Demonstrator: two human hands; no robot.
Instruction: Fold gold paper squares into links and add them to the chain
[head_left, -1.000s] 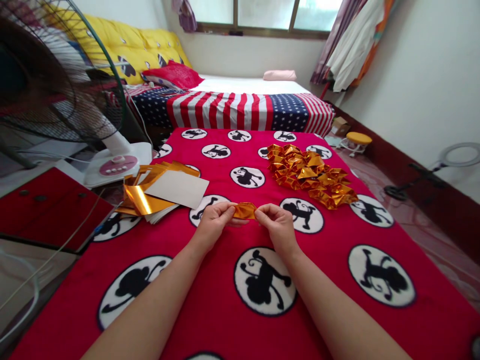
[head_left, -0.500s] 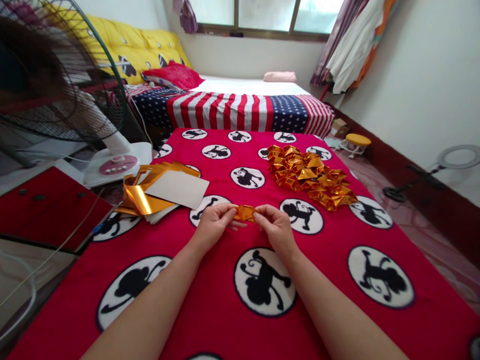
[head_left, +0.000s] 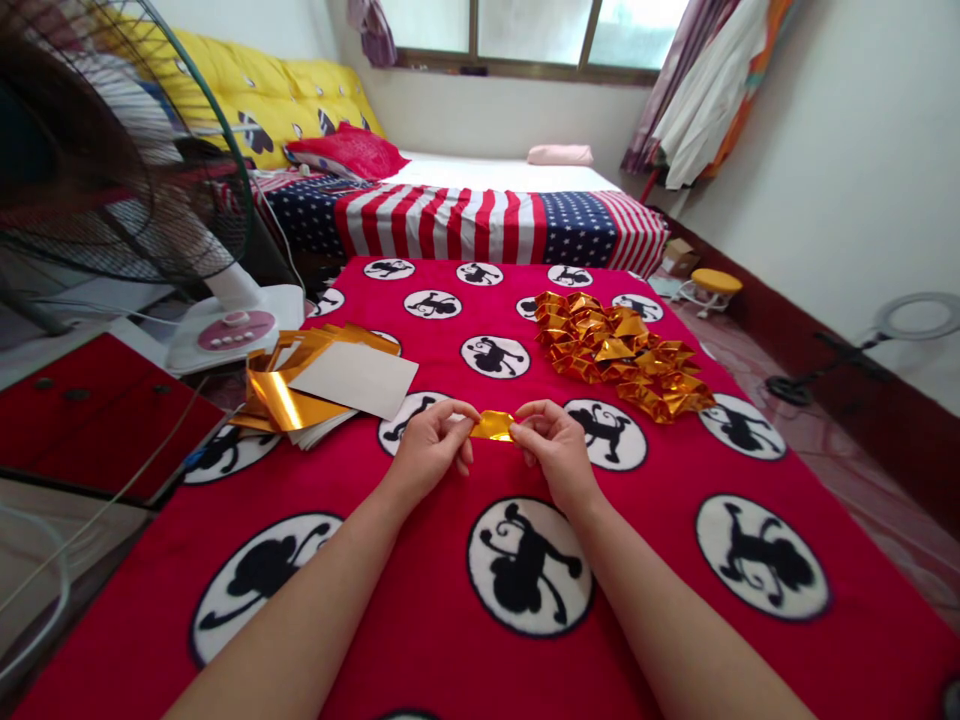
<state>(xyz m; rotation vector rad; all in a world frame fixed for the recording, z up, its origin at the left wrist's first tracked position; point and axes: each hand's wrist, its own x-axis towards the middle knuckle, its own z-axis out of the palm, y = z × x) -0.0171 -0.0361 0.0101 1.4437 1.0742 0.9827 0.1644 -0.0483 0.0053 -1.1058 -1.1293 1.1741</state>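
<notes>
A small folded piece of gold foil paper point(head_left: 495, 426) spans the gap between my two hands, just above the red cloth. My left hand point(head_left: 433, 440) pinches its left end between thumb and forefinger. The right end is gripped the same way by my right hand point(head_left: 551, 440). To the left lies a loose stack of gold foil sheets point(head_left: 289, 398), with a pale sheet point(head_left: 356, 378) face up on top. A heap of folded gold foil pieces point(head_left: 615, 350) rests on the cloth to the right.
The red cloth point(head_left: 420, 610) with monkey prints covers the surface before me. An electric fan point(head_left: 225, 330) stands close on the left. Behind is a bed with a flag-patterned cover point(head_left: 450, 222). A yellow stool point(head_left: 716, 280) and a ring light point(head_left: 916, 314) are at the right.
The foil piece has tilted and now catches the light more brightly. My right hand has shifted slightly right, and the fingers of both hands have changed their curl a little.
</notes>
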